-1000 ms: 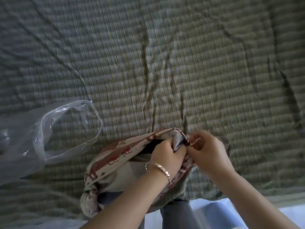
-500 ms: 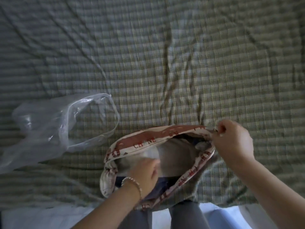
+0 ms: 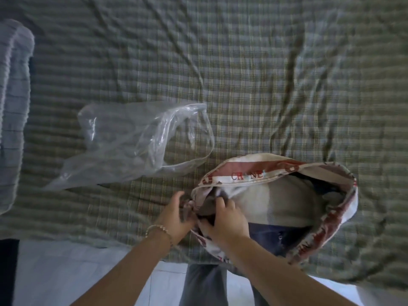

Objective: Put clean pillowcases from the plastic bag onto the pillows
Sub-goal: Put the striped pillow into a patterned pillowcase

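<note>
Beside the seemingly empty plastic bag, the pillowcase lies open-mouthed on the bed, left hand and right hand both gripping its near corner; fitting a pillow apparently remains.

One clear plastic bag lies at nine o'clock. One printed pillowcase sits at four o'clock. Two grips meet at six o'clock: the left grip and the right grip. One bracelet circles the left wrist. One checked sheet covers the bed.
</note>
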A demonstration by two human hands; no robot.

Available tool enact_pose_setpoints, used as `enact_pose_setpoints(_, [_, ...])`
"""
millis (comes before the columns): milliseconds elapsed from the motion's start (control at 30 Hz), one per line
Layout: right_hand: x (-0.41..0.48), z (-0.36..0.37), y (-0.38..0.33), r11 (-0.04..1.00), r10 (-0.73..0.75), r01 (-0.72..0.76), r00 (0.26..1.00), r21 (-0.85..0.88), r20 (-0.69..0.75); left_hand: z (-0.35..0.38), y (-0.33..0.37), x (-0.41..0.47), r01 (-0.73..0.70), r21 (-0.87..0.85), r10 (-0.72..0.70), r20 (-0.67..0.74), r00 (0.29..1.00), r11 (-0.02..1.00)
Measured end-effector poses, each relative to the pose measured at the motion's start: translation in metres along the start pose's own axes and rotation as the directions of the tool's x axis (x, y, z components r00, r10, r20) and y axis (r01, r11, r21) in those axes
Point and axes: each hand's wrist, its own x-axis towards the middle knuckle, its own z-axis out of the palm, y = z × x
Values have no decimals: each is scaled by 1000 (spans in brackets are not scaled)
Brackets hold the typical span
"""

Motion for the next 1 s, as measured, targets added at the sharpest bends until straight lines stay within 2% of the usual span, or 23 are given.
enact_pose_setpoints(33, [3,6,-6,998,7,-6,1000,-59,17,3,1,5,14,-100,-12,25,1000,995])
enact_pose_setpoints(100, [10,13,-13,986,21,-11,998,-164,55,5,10,7,0,-232,-25,-105,994,973])
enact_pose_setpoints(200, [17,19,-24,963,5,4,1000,-269,31,-4,8,1,-57,-549,-92,-241,966,834])
enact_pose_setpoints(267, [18,23,-26,956,-35,40,999,-290,23,-13,-3,-10,-60,-638,-124,-240,963,767])
enact_pose_setpoints(333, [15,18,-25,988,-72,69,997,-140,-16,-20,-18,-15,1,-554,-161,-240,957,833])
enact_pose_setpoints(400, [3,9,-29,983,-93,111,988,147,-124,-31,-30,-18,67,-443,-202,-265,943,894])
enact_pose_setpoints(500, [-26,-7,-41,830,-178,271,957,488,-228,-47,-28,-19,56,-475,-174,-208,963,878])
enact_pose_setpoints(567, [-30,-4,-52,807,-295,368,929,462,-224,-53,-17,-24,8,-513,-90,-135,987,859])
enact_pose_setpoints(633, [-17,7,-63,874,-347,348,936,339,-67,-54,-9,-29,-54,-538,-18,-127,992,841])
enact_pose_setpoints(733, [5,22,-73,922,-348,300,920,246,181,-54,-13,-30,-121,-497,9,-222,975,859])
enact_pose_setpoints(833, [3,-2,-78,935,-299,264,946,236,124,-53,-17,-35,-225,-423,90,-315,945,878])
enact_pose_setpoints(900, [0,-22,-72,874,-157,136,988,466,7,-47,-11,-37,-305,-399,183,-316,931,865])
enact_pose_setpoints(967, [-7,-36,-66,732,-72,11,995,681,62,-39,-1,-41,-321,-452,235,-237,943,832])
enact_pose_setpoints(1000, [-13,-38,-63,702,-61,-32,993,712,104,-36,3,-42,-305,-512,257,-164,952,803])
